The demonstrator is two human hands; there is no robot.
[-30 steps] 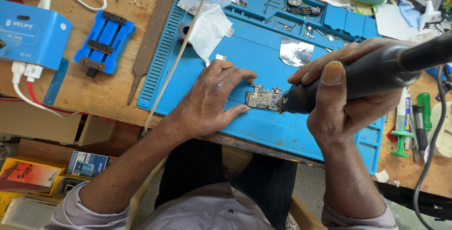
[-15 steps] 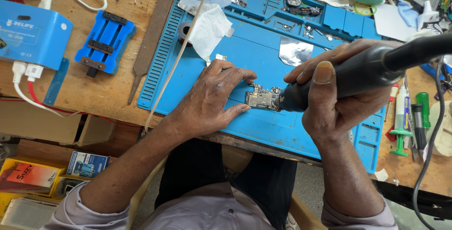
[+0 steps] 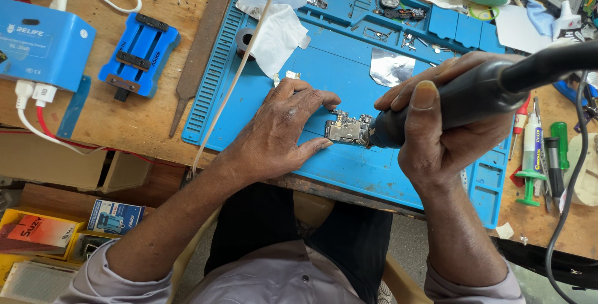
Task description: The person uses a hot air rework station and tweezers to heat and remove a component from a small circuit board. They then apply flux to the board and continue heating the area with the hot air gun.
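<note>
Board (image 3: 346, 131) | touching left hand (image 3: 280, 131) fingertips | right hand (image 3: 448, 133) grips tool (image 3: 461, 99)

Left hand (image 3: 280, 131) lies flat, palm down, fingers spread, at frame centre; right hand (image 3: 445, 120) curled in a fist-like grip, thumb up.

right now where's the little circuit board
In the head view the circuit board lies on the blue work mat, near its front middle, between the left hand and the nozzle of the black tool gripped by the right hand.
</note>
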